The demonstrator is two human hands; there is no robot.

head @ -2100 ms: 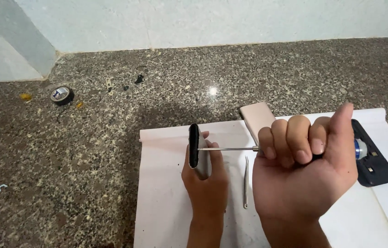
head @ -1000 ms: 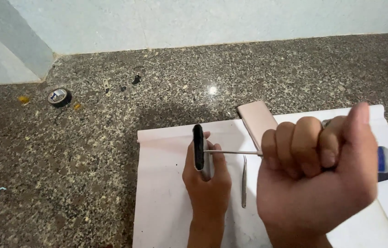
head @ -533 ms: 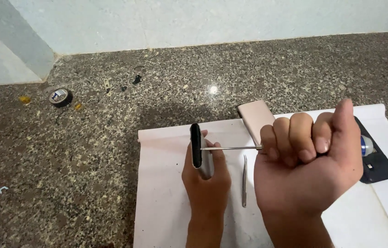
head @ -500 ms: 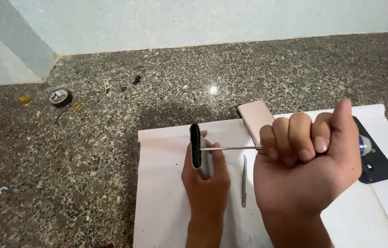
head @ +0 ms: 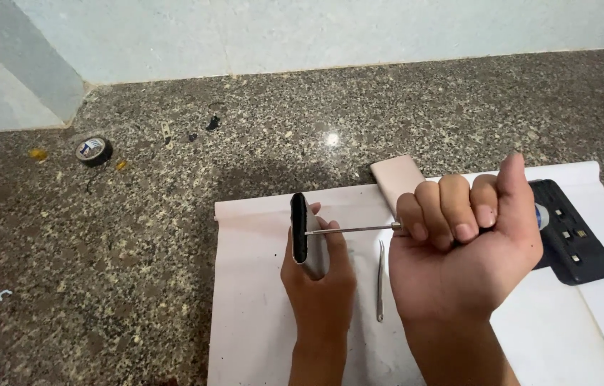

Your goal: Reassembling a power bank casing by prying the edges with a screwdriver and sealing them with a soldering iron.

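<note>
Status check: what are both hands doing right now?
Left hand holds phone on edge. Right hand fists screwdriver, tip at phone. Tweezers lie between.

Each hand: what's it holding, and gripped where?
Left hand holds a slim phone-like device on edge, gripped by its lower end. Right hand fists a screwdriver by its hidden handle; only the shaft shows.

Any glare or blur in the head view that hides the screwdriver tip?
Head view: sharp overall; one small glare spot on the speckled granite counter; soft shadow behind the hands; thin metal screwdriver shaft is clear from the right hand to the upright dark phone that the left hand holds.
</note>
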